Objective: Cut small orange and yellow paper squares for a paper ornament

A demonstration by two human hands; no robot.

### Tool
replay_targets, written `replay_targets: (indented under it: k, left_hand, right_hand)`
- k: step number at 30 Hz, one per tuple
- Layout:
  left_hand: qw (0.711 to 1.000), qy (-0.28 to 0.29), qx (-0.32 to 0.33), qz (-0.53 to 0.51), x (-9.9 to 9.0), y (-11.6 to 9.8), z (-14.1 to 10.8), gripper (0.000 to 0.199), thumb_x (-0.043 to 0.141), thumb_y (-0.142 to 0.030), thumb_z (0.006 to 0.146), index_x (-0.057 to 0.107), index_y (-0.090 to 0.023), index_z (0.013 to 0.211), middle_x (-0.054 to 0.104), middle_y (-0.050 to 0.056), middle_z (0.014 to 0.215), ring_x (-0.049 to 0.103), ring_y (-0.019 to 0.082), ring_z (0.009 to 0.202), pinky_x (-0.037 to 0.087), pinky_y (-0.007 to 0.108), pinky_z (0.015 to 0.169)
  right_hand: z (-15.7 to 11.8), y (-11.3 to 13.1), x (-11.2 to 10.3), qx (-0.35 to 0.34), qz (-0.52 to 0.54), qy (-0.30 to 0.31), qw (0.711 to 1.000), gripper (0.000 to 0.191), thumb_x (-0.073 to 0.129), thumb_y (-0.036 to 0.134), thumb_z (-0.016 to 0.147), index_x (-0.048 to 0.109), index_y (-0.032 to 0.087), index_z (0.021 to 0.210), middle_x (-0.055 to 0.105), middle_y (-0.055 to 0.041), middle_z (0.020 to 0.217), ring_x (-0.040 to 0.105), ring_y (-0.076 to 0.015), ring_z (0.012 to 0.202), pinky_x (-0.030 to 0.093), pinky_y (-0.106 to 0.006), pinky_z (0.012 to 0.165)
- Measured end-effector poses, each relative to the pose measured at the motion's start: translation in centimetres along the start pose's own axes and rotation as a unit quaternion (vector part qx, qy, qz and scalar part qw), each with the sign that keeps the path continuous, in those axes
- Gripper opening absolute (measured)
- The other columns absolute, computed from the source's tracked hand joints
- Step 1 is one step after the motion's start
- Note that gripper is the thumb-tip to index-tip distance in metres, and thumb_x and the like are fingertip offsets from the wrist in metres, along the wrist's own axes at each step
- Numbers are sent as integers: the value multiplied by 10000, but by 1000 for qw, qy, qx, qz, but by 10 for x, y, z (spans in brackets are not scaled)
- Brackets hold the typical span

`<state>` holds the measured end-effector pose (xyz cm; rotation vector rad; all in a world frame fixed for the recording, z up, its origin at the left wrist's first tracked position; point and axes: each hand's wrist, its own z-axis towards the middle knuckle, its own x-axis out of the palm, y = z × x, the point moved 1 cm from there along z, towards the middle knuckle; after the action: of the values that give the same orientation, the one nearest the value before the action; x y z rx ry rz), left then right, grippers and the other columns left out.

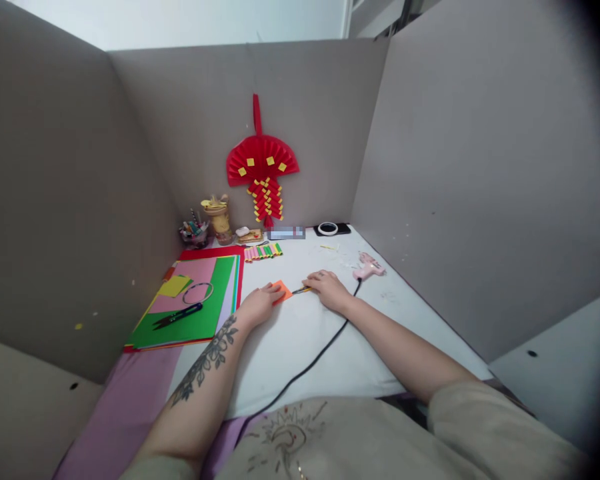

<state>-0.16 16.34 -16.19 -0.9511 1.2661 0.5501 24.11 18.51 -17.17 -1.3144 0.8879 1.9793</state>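
Note:
On the white tabletop, my left hand [264, 304] lies with its fingers stretched over a small orange square of paper [283, 292], pressing on it. My right hand [327, 289] is closed over a slim tool [303, 290] with a grey tip and yellow-and-black parts. The tool's tip points left and reaches the paper's right corner. The rest of it is hidden under my fingers, so its exact kind does not show. Behind my hands lies a row of small rolled paper tubes [264, 252] in pink, green and yellow.
Coloured paper sheets [215, 327] at left carry thread snips [179, 315] and a ring [198, 293]. A pink glue gun [369, 267] lies right, its black cord [310, 365] crossing the table. A red fan ornament [263, 160] hangs behind. Grey partitions [455, 167] stand around the table.

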Motion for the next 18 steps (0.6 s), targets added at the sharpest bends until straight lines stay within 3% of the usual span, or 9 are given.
replay_targets:
  k: [3,7,12,18]
  left_hand:
    - [1000,-17,-15,-16,1,3,1,468,375,-124,832,532,-252,1254,470,18,1359,360,202,1299,297,367,1064]
    - [998,-48,-4,-38,0,2,3,385,381,-191,854,602,-225,1167,570,31,1259,440,188,1241,339,319,1037]
    - [994,-103,-11,-41,0,-3,3,325,460,-248,823,642,-203,1088,639,57,1132,555,204,1078,401,310,967]
    - [989,-114,-46,-77,5,1,9,389,580,-234,746,620,-221,1132,598,40,1211,510,222,1126,365,342,1005]
  right_hand:
    - [-4,19,-3,-42,17,-24,999,353,450,216,879,567,270,1208,524,-78,1268,409,-226,1156,300,-411,963]
    - [-7,44,-4,-102,24,16,994,319,519,323,840,618,266,1138,434,-72,1367,300,-283,1272,242,-472,1023]
    - [-6,50,-2,-77,29,62,995,340,490,355,851,603,275,1162,363,-66,1426,217,-313,1326,213,-527,1031]
    - [-3,52,-1,-72,32,76,994,384,503,357,848,552,285,1222,285,-56,1469,155,-320,1353,178,-557,1048]
